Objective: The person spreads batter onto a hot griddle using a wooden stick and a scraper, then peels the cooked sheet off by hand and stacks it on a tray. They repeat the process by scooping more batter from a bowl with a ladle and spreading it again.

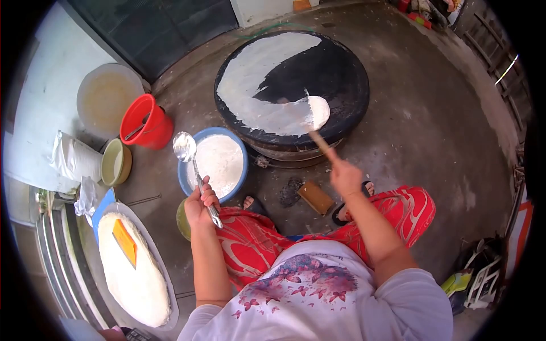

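Observation:
In my left hand (203,206) I hold a metal ladle (196,165) by its handle, its bowl smeared with white batter and raised beside a blue basin (245,161). White batter or flour (216,163) fills that basin. My right hand (345,176) grips the wooden handle of a spreader (323,144). The spreader's head is hidden by a lump of white batter (319,112) on the round black griddle (341,74). A thin white layer (244,79) covers the griddle's left side and curves along its near edge; the middle and right show black.
Left of the basin stand a red bucket (161,128) and an olive bowl (126,165). A round tray (166,258) at lower left bears a white stack with a yellow scraper (125,243). A brown block (315,198) lies between my feet.

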A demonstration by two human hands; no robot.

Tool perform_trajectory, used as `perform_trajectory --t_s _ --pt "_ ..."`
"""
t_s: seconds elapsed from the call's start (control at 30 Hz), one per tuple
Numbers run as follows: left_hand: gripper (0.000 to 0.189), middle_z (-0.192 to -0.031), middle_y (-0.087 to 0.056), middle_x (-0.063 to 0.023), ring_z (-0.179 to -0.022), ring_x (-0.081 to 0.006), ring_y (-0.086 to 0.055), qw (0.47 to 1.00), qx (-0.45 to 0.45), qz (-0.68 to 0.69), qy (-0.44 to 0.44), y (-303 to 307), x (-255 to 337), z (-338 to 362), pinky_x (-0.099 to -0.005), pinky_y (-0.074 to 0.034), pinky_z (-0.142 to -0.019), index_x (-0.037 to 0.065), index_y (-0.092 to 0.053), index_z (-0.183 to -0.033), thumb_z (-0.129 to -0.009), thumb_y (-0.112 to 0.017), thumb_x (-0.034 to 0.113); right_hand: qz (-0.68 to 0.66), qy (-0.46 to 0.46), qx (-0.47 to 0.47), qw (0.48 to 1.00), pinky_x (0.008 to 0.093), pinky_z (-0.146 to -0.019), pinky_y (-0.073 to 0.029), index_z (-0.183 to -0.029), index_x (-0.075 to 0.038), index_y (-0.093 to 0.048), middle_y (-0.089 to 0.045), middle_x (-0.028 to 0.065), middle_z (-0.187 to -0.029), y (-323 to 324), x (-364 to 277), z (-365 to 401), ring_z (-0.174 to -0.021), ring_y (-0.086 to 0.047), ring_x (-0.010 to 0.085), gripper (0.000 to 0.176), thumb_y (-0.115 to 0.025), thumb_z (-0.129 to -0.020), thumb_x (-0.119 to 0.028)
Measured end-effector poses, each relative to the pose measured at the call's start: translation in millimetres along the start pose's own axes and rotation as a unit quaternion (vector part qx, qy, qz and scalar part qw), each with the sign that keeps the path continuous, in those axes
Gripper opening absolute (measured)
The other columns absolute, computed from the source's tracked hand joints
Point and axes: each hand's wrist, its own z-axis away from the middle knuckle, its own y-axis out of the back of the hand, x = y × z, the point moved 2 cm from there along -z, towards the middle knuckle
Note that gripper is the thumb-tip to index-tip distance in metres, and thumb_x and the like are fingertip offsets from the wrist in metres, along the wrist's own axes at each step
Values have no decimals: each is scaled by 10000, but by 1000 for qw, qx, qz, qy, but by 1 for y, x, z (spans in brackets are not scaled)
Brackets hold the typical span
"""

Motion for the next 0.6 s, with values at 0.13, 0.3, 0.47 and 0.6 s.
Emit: perform_trajectory --t_s 0.13,0.3,0.47,0.6 --pt "302 -709 -445 -35 -511 -87 -375 1000 2 -12 -12 -4 -7 -3 -199 -328 -419 -55 -439 -1089 -932 -323 176 12 -131 -45 990 421 -595 -473 -1216 -285 -492 -606 119 -738 38 27 -36 -656 -591 314 500 -553 -738 -151" --pt "304 -706 -440 -33 -512 -88 -378 1000 -1 -10 -10 -8 -13 -12 -201 -326 -418 -59 -434 -1089 -930 -322 174 -145 14 36 989 421 -595 -473 -1199 -300 -503 -603 78 -762 21 23 -22 -670 -588 301 512 -557 -717 -135" --pt "300 -705 -447 -37 -509 -85 -388 999 23 -26 -22 -15 -23 -16 -200 -332 -417 -61 -438 -1088 -927 -328 166 12 13 34 999 389 -551 -467 -1211 -304 -494 -513 64 -696 39 90 -58 -600 -558 283 574 -570 -676 -111" --pt "299 -722 -470 -47 -499 -89 -401 999 40 -19 -28 -19 -28 -22 -199 -334 -400 -61 -451 -1083 -925 -337 166 -142 -105 62 982 389 -550 -463 -1170 -273 -540 -529 79 -680 17 98 -81 -615 -565 288 500 -580 -691 -136"
